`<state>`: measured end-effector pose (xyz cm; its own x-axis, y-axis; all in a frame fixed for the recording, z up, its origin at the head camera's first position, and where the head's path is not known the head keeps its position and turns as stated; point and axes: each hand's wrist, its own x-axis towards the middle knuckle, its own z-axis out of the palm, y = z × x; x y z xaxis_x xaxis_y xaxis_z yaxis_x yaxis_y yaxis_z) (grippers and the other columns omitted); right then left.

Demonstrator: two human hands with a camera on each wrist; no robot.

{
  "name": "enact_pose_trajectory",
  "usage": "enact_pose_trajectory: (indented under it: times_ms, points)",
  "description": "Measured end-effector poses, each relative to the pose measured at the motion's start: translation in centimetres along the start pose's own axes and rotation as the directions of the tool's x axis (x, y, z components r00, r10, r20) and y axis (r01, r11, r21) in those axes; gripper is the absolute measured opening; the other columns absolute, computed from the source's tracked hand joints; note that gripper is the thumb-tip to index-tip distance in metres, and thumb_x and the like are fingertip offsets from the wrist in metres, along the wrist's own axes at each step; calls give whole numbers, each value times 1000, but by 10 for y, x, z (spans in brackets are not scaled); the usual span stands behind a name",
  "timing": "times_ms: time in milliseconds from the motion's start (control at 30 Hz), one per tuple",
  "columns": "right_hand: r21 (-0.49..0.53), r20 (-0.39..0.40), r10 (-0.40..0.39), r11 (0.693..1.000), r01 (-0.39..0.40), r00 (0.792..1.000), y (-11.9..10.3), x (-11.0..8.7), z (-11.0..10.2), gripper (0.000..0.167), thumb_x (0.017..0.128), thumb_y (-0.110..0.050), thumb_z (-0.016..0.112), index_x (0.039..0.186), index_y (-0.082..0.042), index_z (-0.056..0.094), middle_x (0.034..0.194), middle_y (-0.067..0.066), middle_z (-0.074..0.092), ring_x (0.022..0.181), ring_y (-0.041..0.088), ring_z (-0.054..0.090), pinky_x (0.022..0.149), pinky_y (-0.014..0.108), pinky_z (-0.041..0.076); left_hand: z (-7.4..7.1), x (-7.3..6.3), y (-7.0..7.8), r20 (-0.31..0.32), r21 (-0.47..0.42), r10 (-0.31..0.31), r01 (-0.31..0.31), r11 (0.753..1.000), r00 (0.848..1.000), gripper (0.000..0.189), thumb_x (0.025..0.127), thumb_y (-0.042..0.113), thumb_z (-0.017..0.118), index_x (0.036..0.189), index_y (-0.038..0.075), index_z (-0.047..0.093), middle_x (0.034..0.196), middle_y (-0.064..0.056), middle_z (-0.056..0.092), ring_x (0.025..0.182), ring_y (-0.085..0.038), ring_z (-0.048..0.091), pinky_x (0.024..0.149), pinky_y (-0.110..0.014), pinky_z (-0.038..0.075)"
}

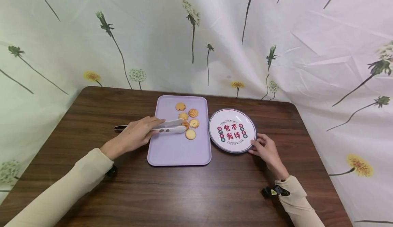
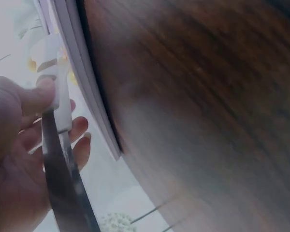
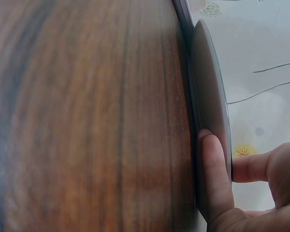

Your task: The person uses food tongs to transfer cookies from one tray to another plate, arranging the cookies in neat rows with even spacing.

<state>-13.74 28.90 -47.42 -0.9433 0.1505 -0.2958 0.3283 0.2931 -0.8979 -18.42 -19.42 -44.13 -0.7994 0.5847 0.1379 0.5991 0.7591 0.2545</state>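
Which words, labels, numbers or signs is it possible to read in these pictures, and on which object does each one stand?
"Enjoy The Moment": plate, small upper arc.
"食不 / 我待": plate, large red characters in two rows.
Plate, lower arc: too small to read surely.
Plate, red and green circles: characters too small to read.
Yellow mark by the right wrist: too small to read.

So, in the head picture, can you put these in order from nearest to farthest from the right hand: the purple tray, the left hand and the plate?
1. The plate: the right hand pinches its rim.
2. The purple tray: just left of the plate.
3. The left hand: farthest left, holding the tongs.
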Motion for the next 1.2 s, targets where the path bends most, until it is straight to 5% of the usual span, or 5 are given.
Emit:
enact_pose_trajectory:
  times_ms: [400,867,1200]
  points:
    - [10,0,-14,1000,14,1000,-1,1,1,50,106,-9,57,150,8,41,121,21,63,81,5,70,78,27,64,7,9,31,37,13,-63,62,998,997,53,105,26,63,151,1,53,141,-22,63,123,-36,67,87,-54,59]
    - [-9,10,3,1000,-2,1000,0,1,-4,50,107,-11,56,151,6,40,123,22,63,84,5,70,80,27,63,6,2,30,-29,49,-28,29,998,999,51,101,22,70,146,2,58,134,-18,67,115,-32,69,79,-49,60]
    - [7,10,-3,1000,3,1000,1,2,-3,50,106,-10,56,151,6,41,120,18,64,82,4,69,79,26,63,10,6,34,-12,38,-21,22,999,1000,49,102,21,69,146,5,59,133,-17,68,115,-32,69,79,-51,60]
